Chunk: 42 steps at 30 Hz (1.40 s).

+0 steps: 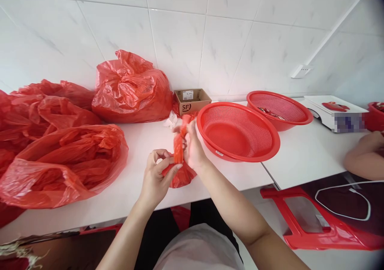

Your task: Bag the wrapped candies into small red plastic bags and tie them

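Note:
A small red plastic bag (pixel 180 174) sits at the front edge of the white table (pixel 141 150), its neck twisted upward into a strip. My left hand (pixel 157 174) pinches the bag at the base of the twist. My right hand (pixel 192 146) is closed around the upper part of the twisted neck, pulling it upright. Just right of my hands stands an empty red mesh basket (pixel 238 132).
Large stuffed red plastic bags (pixel 69 162) (pixel 132 88) fill the table's left side. A small cardboard box (pixel 192 101) stands by the tiled wall. A second red basket (pixel 279 108) and a white scale (pixel 336 112) lie right. Another person's arm (pixel 364 158) rests there. A red stool (pixel 312 222) is on the floor.

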Motion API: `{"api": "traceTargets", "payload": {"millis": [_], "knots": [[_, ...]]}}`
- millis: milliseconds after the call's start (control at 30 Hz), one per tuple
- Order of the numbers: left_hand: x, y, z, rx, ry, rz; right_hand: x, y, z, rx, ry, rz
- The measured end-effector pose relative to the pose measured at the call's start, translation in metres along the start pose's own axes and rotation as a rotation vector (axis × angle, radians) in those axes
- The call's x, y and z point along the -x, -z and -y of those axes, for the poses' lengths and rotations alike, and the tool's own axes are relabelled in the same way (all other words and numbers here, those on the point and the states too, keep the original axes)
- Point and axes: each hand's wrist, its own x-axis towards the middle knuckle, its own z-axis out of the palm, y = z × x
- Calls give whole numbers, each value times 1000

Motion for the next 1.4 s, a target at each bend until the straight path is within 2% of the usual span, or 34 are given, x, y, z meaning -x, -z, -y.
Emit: {"api": "traceTargets", "payload": {"millis": [100, 200, 267, 333, 400, 467, 533, 600, 733, 800, 867, 933, 1000, 1167, 1233, 1333, 1400], "knots": [[11, 4, 4, 87, -2, 55, -15, 2, -14, -300, -166, -125], [22, 5, 4, 161, 59, 81, -31, 6, -32, -364, -230, -198], [23, 4, 2, 261, 163, 62, -35, 4, -38, -334, -240, -193], [15, 3, 0, 392, 290, -25, -29, -2, -36, -266, -175, -152], [1, 4, 0, 458, 413, -124, -18, -8, -26, -156, -4, -118], [-15, 7, 1, 432, 495, -121, -8, -12, -12, 26, 213, -53], [-29, 10, 0, 378, 534, 7, -6, -13, 0, 282, 393, 92], [-37, 13, -5, 349, 535, 142, -13, -13, 9, 528, 472, 259], [-43, 11, -20, 344, 505, 354, -31, -13, 16, 789, 384, 491], [-42, 8, -21, 416, 497, 367, -31, -12, 20, 826, 322, 563], [-42, 6, -16, 486, 515, 309, -26, -8, 26, 845, 255, 596], [-41, 6, -10, 501, 541, 242, -19, 0, 32, 881, 197, 564], [-41, 8, -6, 491, 554, 190, -13, 8, 34, 900, 185, 473], [-40, 16, -12, 474, 512, 187, -2, 18, 38, 710, 313, 187], [-40, 20, -15, 466, 472, 135, 7, 16, 39, 659, 346, 92], [-41, 26, -12, 475, 461, 70, 25, 14, 33, 638, 290, 57], [-40, 30, -8, 470, 452, 104, 36, 15, 25, 625, 206, 80]]}}
